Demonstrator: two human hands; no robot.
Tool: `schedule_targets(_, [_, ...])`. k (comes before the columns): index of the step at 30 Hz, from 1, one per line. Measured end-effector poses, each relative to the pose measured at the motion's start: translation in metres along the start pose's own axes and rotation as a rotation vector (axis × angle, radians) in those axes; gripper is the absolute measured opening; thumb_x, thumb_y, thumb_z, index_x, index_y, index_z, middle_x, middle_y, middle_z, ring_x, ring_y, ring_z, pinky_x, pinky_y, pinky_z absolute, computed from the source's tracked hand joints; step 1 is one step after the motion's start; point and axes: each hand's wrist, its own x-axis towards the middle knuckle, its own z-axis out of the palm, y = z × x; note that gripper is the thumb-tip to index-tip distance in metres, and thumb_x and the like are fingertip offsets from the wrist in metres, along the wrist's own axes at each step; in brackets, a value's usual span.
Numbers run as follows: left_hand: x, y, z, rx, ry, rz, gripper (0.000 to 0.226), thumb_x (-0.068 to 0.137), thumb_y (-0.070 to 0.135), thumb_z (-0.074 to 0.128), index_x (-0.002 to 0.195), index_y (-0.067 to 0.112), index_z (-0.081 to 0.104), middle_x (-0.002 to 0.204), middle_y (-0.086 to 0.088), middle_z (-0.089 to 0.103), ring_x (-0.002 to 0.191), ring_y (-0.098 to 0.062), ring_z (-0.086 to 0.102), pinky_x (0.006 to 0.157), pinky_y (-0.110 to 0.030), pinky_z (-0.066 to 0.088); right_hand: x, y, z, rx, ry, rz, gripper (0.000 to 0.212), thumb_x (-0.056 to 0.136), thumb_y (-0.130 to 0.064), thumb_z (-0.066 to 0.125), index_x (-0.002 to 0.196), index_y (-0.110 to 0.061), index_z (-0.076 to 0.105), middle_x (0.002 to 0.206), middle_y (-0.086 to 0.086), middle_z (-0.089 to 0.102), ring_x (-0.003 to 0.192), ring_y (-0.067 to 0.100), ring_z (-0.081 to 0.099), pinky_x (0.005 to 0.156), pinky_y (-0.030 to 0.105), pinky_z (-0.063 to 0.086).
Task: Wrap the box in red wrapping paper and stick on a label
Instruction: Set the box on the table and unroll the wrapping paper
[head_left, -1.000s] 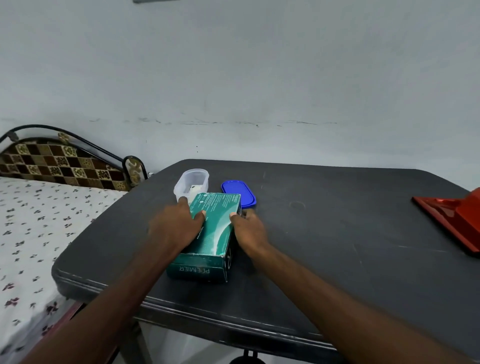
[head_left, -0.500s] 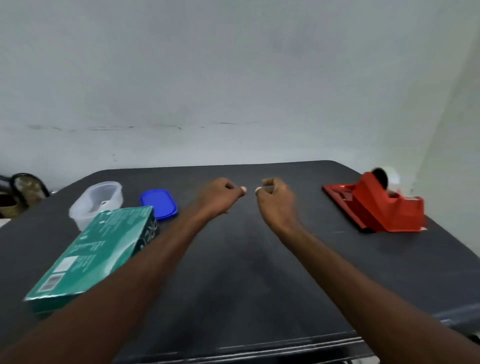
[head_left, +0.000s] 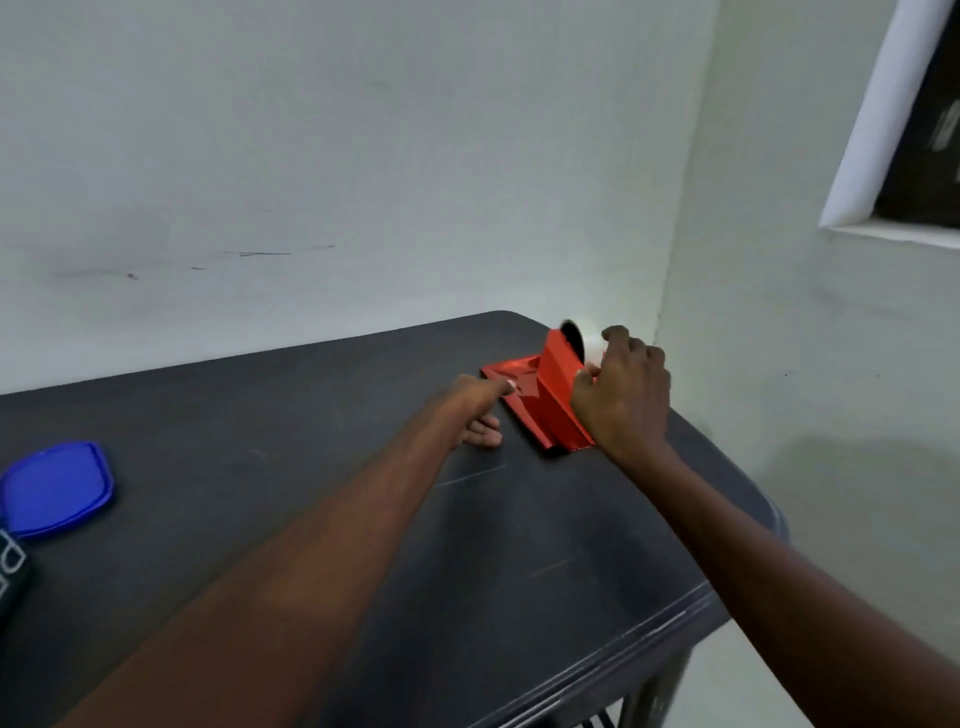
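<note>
Folded red wrapping paper (head_left: 509, 372) lies flat near the table's far right corner. A red tape dispenser (head_left: 557, 387) with a white tape roll (head_left: 591, 340) stands on it. My right hand (head_left: 621, 395) grips the dispenser from above, fingers curled over its top. My left hand (head_left: 475, 410) reaches beside it, its index fingertip touching the paper's near edge. Only a dark corner of the box (head_left: 11, 571), with white letters, shows at the left edge.
A blue plastic lid (head_left: 54, 488) lies at the far left of the dark table (head_left: 311, 467). The table's right edge drops off just past the dispenser, close to the wall corner. A window frame (head_left: 883, 135) is high on the right wall.
My view has swung right, leaving the box nearly out of frame. Both hands left the box and moved across the table to the red paper and tape dispenser.
</note>
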Motion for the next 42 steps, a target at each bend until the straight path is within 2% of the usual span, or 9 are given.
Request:
schedule_targets(4, [0.027,0.003,0.021,0.082,0.081,-0.074,0.04,0.093,0.037,0.066,0.112,0.004,0.052,0.088,-0.018,0.063,0.058,-0.025,0.064,0.052,-0.032,0.056,0.007,0.037,0.01,0.006,-0.152,0.103,0.06,0.084,-0.025,0.067,0.134,-0.005,0.042,0.126,0.021,0.057,0.117,0.041,0.051,0.09,0.046,0.043])
schedule_targets(10, [0.058,0.002,0.039,0.168,0.251,-0.06,0.03,0.085,0.028,0.075,0.081,0.001,0.064,0.065,-0.013,0.066,0.054,-0.025,0.066,0.071,-0.04,0.063,0.018,0.067,0.018,0.103,-0.224,0.128,0.066,0.078,-0.037,0.079,0.128,-0.012,0.043,0.12,0.014,0.062,0.109,0.037,0.06,0.08,0.039,0.046])
schedule_targets(14, [0.057,0.003,0.045,0.217,0.234,-0.066,0.015,0.087,0.012,0.07,0.078,0.001,0.066,0.065,-0.013,0.066,0.05,-0.021,0.063,0.053,-0.028,0.058,0.024,0.075,0.02,0.117,-0.253,0.186,0.071,0.07,-0.048,0.084,0.124,-0.016,0.05,0.119,0.009,0.065,0.109,0.033,0.061,0.085,0.039,0.047])
schedule_targets(18, [0.058,-0.002,0.052,0.23,0.286,0.0,0.025,0.09,0.019,0.066,0.07,0.006,0.066,0.063,-0.009,0.067,0.042,-0.015,0.057,0.036,-0.02,0.044,0.028,0.074,0.02,0.172,-0.236,0.231,0.068,0.066,-0.041,0.087,0.123,-0.02,0.056,0.116,0.006,0.066,0.107,0.031,0.061,0.078,0.033,0.04])
schedule_targets(22, [0.059,-0.001,0.048,0.221,0.339,0.038,0.021,0.088,0.02,0.07,0.073,0.006,0.07,0.067,-0.008,0.072,0.042,-0.014,0.06,0.044,-0.022,0.051,0.028,0.067,0.016,0.23,-0.17,0.26,0.064,0.063,-0.036,0.087,0.119,-0.018,0.061,0.111,0.007,0.068,0.103,0.03,0.062,0.076,0.031,0.041])
schedule_targets(29, [0.043,-0.023,-0.003,0.44,0.454,0.122,0.035,0.074,0.047,0.068,0.075,0.012,0.072,0.063,-0.002,0.071,0.062,-0.018,0.071,0.068,-0.032,0.06,0.006,0.051,0.01,0.24,-0.104,0.219,0.068,0.062,-0.043,0.089,0.118,-0.013,0.063,0.111,0.007,0.069,0.102,0.029,0.064,0.081,0.036,0.049])
schedule_targets(33, [0.024,-0.042,-0.048,0.412,0.392,0.094,0.031,0.08,0.032,0.069,0.059,0.009,0.07,0.054,-0.004,0.069,0.046,-0.014,0.064,0.065,-0.03,0.061,-0.007,0.034,0.011,0.277,-0.106,0.181,0.068,0.06,-0.047,0.088,0.115,-0.016,0.064,0.108,0.006,0.07,0.099,0.028,0.064,0.079,0.034,0.049])
schedule_targets(39, [-0.012,-0.071,-0.113,0.401,0.409,0.005,0.029,0.082,0.016,0.069,0.055,0.007,0.064,0.045,-0.002,0.062,0.034,-0.01,0.055,0.042,-0.02,0.048,-0.032,-0.003,0.015,0.302,-0.149,0.117,0.061,0.062,-0.044,0.087,0.112,-0.019,0.063,0.104,0.004,0.069,0.098,0.029,0.064,0.073,0.03,0.04])
schedule_targets(42, [-0.028,-0.083,-0.14,0.392,0.437,-0.011,0.028,0.082,0.013,0.069,0.055,0.005,0.064,0.05,-0.006,0.064,0.036,-0.013,0.055,0.043,-0.022,0.048,-0.043,-0.021,0.023,0.315,-0.167,0.092,0.058,0.063,-0.043,0.086,0.109,-0.019,0.062,0.101,0.004,0.069,0.095,0.029,0.064,0.073,0.031,0.042])
